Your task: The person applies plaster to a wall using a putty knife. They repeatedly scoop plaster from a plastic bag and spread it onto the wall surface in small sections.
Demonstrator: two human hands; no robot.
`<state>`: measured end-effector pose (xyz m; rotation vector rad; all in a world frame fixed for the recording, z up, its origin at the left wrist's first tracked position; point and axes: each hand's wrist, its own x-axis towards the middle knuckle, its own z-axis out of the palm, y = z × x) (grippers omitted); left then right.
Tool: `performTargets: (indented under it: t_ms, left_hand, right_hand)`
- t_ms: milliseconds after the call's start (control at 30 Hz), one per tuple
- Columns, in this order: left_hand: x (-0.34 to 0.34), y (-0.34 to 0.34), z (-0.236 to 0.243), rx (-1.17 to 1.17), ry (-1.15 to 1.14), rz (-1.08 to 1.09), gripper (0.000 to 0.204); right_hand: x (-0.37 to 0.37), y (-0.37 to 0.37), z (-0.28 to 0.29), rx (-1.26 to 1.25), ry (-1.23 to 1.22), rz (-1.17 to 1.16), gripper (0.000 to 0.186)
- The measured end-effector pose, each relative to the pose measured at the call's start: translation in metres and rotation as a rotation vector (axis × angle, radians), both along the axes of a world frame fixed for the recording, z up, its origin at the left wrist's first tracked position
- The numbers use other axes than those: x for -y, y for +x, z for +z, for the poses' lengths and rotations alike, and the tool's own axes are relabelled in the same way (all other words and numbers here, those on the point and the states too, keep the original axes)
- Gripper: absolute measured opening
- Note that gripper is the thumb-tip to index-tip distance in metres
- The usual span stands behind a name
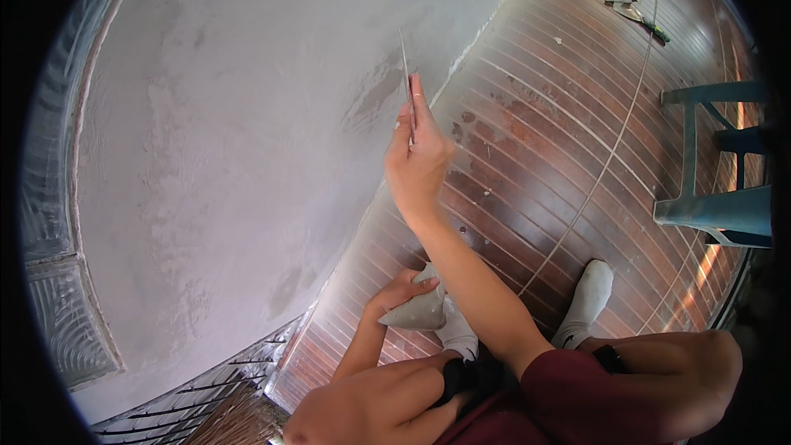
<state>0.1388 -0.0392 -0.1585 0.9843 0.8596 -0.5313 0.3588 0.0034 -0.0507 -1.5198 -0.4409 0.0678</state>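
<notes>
My right hand (422, 156) is raised beside the grey plastered wall (247, 115), its fingers closed on a thin flat scraper blade (404, 51) seen nearly edge-on. The blade points away from me, close to a darker damp-looking patch; whether it touches the wall I cannot tell. Lower down, near my sock-covered foot, my left hand (400, 289) grips a grey, plaster-smeared piece (418, 311) with a pointed corner. It looks like a bent sheet or scoop, and its far side is partly hidden by my right forearm.
Brown ribbed tile floor (544, 156) meets the wall along a slanting edge. Dirty hand tools (638, 16) lie at the far right, with a blue-green plastic stool (700, 210) nearer. Broom bristles (235, 416) and a dark metal grille (177, 395) are at lower left.
</notes>
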Motion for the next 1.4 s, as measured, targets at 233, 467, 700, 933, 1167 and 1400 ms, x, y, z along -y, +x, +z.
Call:
performTargets:
  t_ms: [233,467,700,933,1167,1400]
  left_hand:
    - [-0.003,-0.007,-0.004,0.012,-0.007,0.061,0.053]
    - [-0.007,0.005,-0.005,0.031,0.021,0.084,0.052]
    - [0.009,-0.015,-0.012,0.027,-0.01,0.185,0.051]
    - [0.019,-0.04,-0.014,0.027,-0.026,0.286,0.05]
    - [0.012,-0.024,-0.007,0.028,0.003,0.301,0.049]
    - [0.01,-0.006,-0.002,0.034,0.021,0.321,0.049]
  right_hand:
    - [-0.053,-0.031,-0.01,0.132,0.071,-0.019,0.061]
    - [0.038,-0.037,-0.018,0.234,0.03,0.104,0.057]
    - [-0.027,0.03,-0.034,0.055,-0.102,-0.089,0.054]
    - [-0.054,0.028,0.004,-0.059,-0.261,0.075,0.054]
    - [-0.023,-0.036,0.054,0.016,-0.133,0.31,0.062]
    - [0.056,-0.01,0.05,-0.404,-0.167,0.422,0.053]
